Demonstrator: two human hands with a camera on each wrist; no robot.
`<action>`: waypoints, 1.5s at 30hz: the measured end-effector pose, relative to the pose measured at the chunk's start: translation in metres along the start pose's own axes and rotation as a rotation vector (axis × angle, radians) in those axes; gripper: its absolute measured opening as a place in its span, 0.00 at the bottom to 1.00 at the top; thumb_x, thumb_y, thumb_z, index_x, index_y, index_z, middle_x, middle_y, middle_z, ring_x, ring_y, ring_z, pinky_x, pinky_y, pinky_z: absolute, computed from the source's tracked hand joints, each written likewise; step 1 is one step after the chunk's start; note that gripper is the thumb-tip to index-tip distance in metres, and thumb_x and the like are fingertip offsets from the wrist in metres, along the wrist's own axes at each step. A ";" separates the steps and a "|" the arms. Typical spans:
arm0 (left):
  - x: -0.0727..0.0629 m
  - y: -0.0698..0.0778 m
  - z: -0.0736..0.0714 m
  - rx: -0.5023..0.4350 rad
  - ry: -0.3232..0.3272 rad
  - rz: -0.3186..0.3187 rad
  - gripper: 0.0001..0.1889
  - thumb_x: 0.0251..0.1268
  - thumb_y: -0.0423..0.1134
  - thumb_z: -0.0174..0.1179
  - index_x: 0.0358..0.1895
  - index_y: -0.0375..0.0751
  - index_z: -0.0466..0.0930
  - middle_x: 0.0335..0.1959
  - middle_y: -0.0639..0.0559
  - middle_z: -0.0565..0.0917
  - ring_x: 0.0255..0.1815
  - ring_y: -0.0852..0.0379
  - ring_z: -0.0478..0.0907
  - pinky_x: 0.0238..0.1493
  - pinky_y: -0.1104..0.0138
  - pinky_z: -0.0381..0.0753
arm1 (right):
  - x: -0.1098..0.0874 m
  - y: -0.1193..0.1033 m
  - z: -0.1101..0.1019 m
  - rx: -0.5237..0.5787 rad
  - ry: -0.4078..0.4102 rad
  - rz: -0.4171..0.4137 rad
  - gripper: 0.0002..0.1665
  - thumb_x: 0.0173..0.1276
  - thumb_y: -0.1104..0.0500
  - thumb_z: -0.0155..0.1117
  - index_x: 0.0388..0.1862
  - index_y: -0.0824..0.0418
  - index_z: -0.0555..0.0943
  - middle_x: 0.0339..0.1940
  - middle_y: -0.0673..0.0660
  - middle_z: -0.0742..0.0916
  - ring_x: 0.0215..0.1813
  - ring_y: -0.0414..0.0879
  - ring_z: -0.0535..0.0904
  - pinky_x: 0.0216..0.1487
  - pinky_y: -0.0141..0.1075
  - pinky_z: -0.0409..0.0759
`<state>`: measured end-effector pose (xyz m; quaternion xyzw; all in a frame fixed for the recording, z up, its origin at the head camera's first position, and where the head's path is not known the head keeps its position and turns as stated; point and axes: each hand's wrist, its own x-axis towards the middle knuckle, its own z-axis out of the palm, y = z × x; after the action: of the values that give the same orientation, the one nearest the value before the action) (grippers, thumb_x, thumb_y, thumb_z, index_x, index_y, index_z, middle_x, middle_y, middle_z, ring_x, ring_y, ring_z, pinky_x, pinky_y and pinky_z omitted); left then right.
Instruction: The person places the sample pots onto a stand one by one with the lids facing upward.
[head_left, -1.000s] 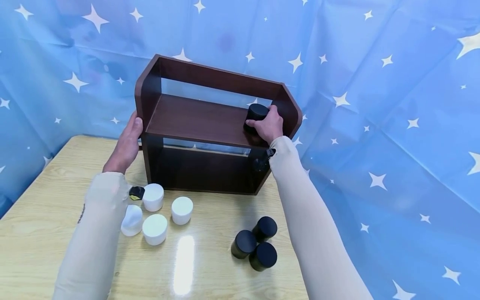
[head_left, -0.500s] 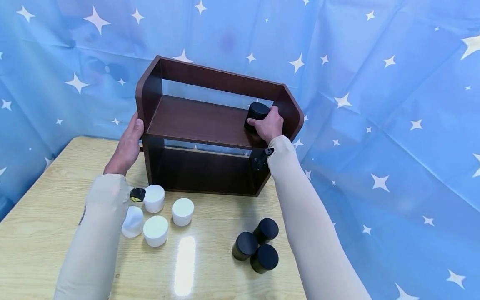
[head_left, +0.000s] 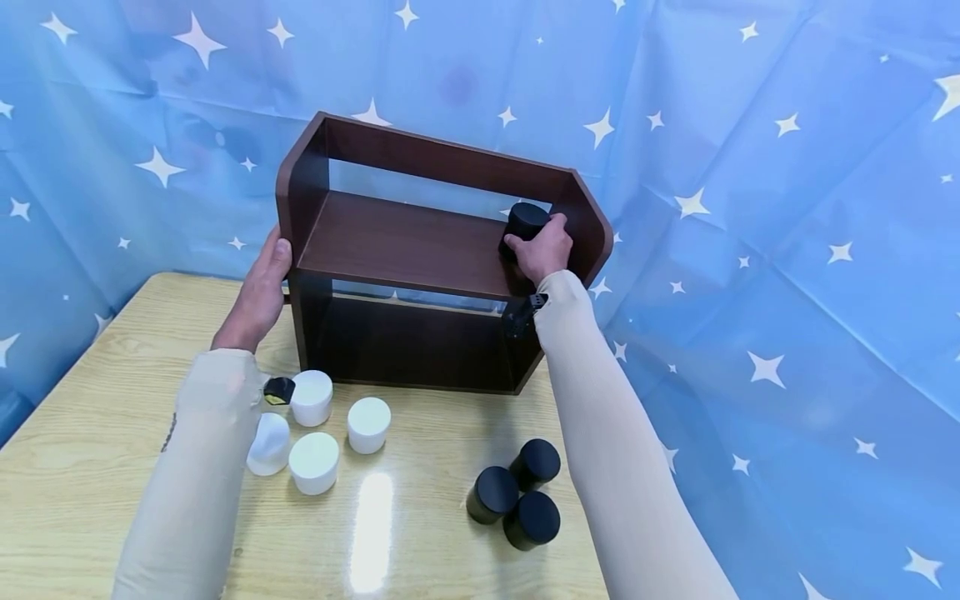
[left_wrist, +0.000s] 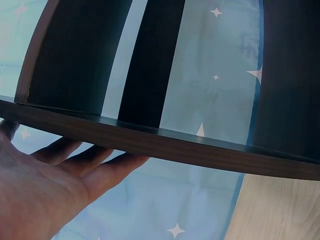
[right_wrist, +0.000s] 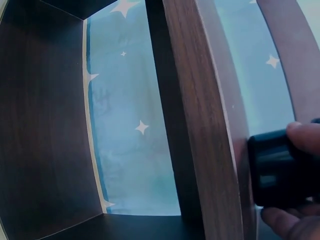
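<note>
My right hand (head_left: 546, 250) grips a black cylindrical jar (head_left: 524, 218) at the right end of the upper board of a dark brown two-tier shelf (head_left: 405, 242). In the right wrist view, thumb and fingers (right_wrist: 305, 137) hold the jar (right_wrist: 272, 172) from both sides, its base at the board. My left hand (head_left: 258, 292) rests against the outer face of the shelf's left side panel (head_left: 303, 196). The left wrist view shows its fingers (left_wrist: 117, 167) extended along that panel (left_wrist: 200, 152), partly hidden behind its edge.
Three black jars (head_left: 532, 517) stand clustered on the wooden table (head_left: 420, 533) at front right. Several white round jars (head_left: 368, 425) stand in front of the shelf at left, one partly behind my left sleeve. A blue star-patterned curtain (head_left: 750, 250) hangs behind and to the right.
The black jar in my right hand has shifted slightly rightward along the upper board. My left hand stays against the side panel. The head view has drifted a little.
</note>
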<state>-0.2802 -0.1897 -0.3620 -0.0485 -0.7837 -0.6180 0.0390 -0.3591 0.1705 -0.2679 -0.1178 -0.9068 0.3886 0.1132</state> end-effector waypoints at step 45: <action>0.003 -0.004 0.003 0.010 0.015 0.005 0.31 0.77 0.67 0.22 0.79 0.78 0.31 0.85 0.53 0.40 0.86 0.42 0.34 0.77 0.30 0.44 | -0.021 0.013 0.009 0.013 0.108 -0.093 0.52 0.63 0.47 0.73 0.76 0.58 0.52 0.75 0.63 0.68 0.73 0.56 0.67 0.78 0.51 0.68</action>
<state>-0.2836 -0.1876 -0.3665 -0.0457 -0.7864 -0.6142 0.0465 -0.3401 0.1660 -0.2858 -0.0956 -0.9013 0.3820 0.1807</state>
